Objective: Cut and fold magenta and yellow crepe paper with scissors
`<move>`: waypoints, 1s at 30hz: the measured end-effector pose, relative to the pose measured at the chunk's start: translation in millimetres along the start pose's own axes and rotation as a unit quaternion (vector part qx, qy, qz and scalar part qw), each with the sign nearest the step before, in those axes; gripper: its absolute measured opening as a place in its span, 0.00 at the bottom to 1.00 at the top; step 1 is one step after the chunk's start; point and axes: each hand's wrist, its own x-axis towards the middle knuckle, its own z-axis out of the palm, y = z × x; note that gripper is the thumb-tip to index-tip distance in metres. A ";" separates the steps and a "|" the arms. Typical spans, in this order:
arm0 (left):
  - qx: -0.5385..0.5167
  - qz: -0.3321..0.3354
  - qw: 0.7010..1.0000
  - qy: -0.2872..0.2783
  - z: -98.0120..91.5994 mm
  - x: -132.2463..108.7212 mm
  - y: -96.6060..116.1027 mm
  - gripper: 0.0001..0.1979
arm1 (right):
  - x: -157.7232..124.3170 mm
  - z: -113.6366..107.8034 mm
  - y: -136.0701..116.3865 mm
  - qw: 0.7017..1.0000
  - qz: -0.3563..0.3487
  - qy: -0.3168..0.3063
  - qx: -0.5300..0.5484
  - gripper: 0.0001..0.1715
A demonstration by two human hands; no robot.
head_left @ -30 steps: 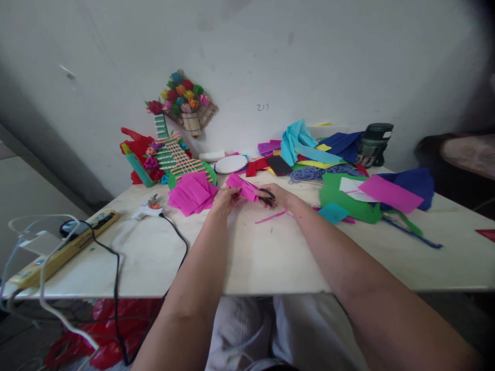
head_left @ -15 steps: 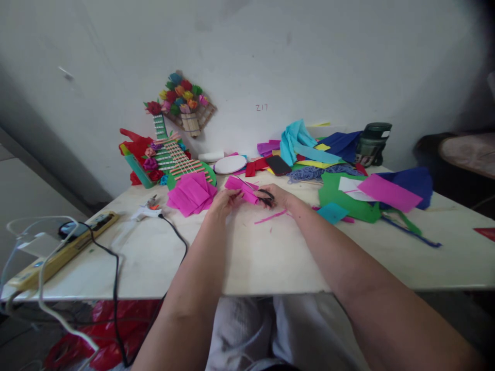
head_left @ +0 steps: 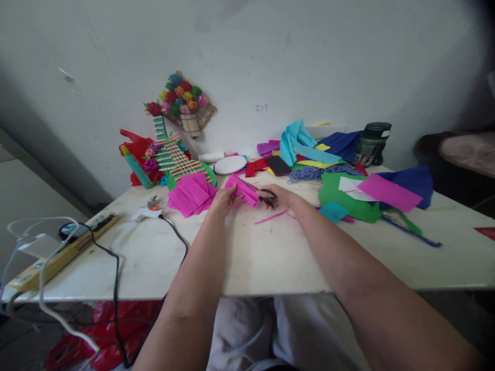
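One folded-looking piece of pink paper (head_left: pixel 242 189) sits at the center of my frame, gripped at its left side by the left hand (head_left: pixel 227 199). I see the right hand (head_left: pixel 277 196) holding black-handled scissors (head_left: pixel 267 198), blades against the paper. Left of center, pink sheets (head_left: pixel 191 196) lie piled on the worktop (head_left: pixel 270 263).
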 end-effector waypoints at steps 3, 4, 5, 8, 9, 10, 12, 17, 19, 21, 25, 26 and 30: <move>0.016 0.017 1.000 -0.020 -2.8 1.0 -0.8 0.05 | -2.2 0.3 -2.2 1.000 -0.004 0.006 -0.014 0.20; 0.020 0.025 0.999 -0.025 -3.4 0.9 -0.7 0.07 | -2.6 0.5 -2.9 1.000 -0.004 0.009 -0.018 0.20; 0.022 0.034 0.999 -0.028 -3.6 0.7 -0.6 0.08 | -2.9 0.7 -3.7 1.000 -0.006 0.011 -0.020 0.20; 0.026 0.064 0.997 -0.042 -3.2 -0.7 0.1 0.09 | -3.8 1.0 -5.9 0.999 -0.022 0.006 -0.026 0.20; 0.028 0.072 0.996 -0.048 -2.9 -1.2 0.4 0.09 | -4.2 0.9 -6.5 0.999 -0.027 0.003 -0.026 0.20; 0.030 0.079 0.995 -0.054 -2.6 -1.6 0.5 0.09 | -4.5 0.7 -7.0 0.999 -0.032 0.002 -0.025 0.20; 0.034 0.089 0.994 -0.060 -2.2 -2.1 0.7 0.10 | -5.2 0.0 -7.9 0.999 -0.037 -0.002 -0.021 0.20; 0.037 0.096 0.993 -0.064 -2.6 -1.8 1.0 0.10 | -5.7 -1.3 -10.7 0.999 -0.048 -0.011 -0.017 0.19; 0.037 0.094 0.993 -0.062 -2.6 -1.7 1.2 0.10 | -5.5 -1.3 -11.6 0.999 -0.044 -0.010 -0.018 0.18; 0.038 0.092 0.993 -0.058 -2.5 -1.6 1.4 0.10 | -5.0 -1.2 -11.9 0.999 -0.038 -0.006 -0.021 0.17; 0.033 0.091 0.994 -0.053 -2.3 -1.6 1.6 0.10 | -3.9 -0.3 -11.3 0.999 -0.046 -0.005 -0.014 0.17; 0.032 0.091 0.994 -0.053 -2.1 -1.7 1.7 0.10 | -3.8 0.3 -11.5 0.999 -0.050 -0.004 -0.015 0.17; 0.034 0.087 0.995 -0.044 -0.8 -2.4 1.9 0.09 | -3.5 4.7 -15.6 0.999 -0.042 0.014 -0.025 0.15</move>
